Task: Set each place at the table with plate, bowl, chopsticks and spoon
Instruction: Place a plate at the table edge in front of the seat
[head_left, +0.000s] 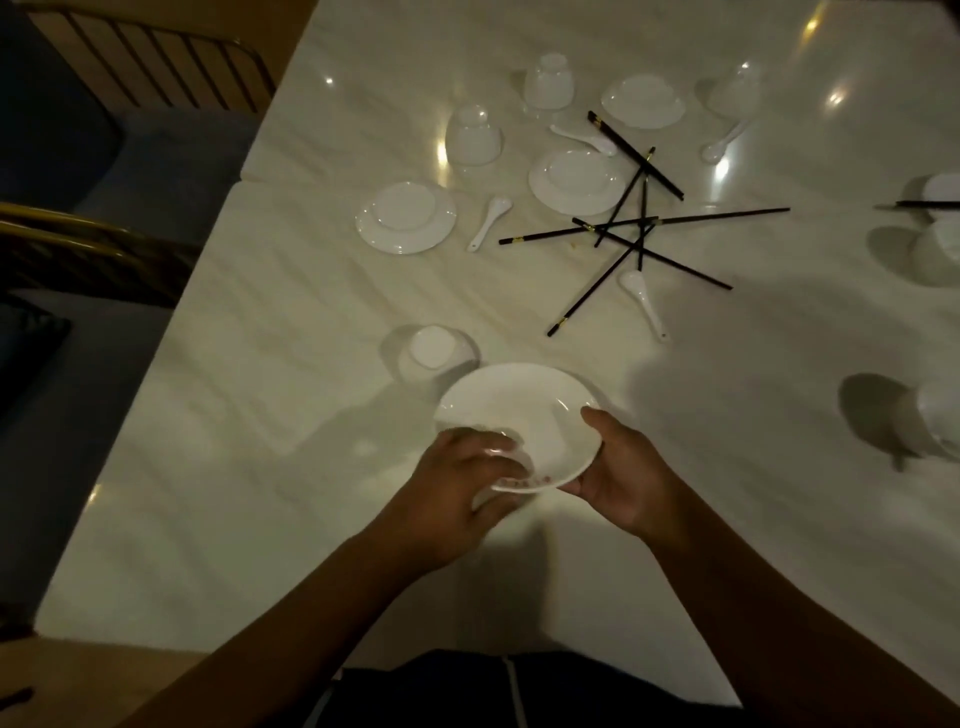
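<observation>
Closest to the person, both hands hold one white plate (519, 415) over the near part of the desk (260, 467). The left hand (462, 488) has its fingers (498, 457) curled over the near-left rim. The right hand (628, 478) pinches the right rim, thumb on top and the other fingers beneath. The plate looks tilted and lifted slightly off the surface, though blur at the left rim makes the exact grip hard to read.

Just beyond the plate's far-left rim an upturned bowl (436, 353) sits mouth down, almost touching the plate and nearer the left hand. Once the plate is set down, that hand is the likelier one to turn the bowl over and put it on top.

Farther off and to the right, a spoon (644, 301) lies with its handle pointing near-right. Beside it the black chopsticks (639, 228) lie in a crossed heap. The nearest one runs from near-left to far-right, its gold-banded end toward the person. Both are on the right hand's side, a long reach away.

Farther still are more plates (405, 218), bowls and spoons, not yet laid out.
</observation>
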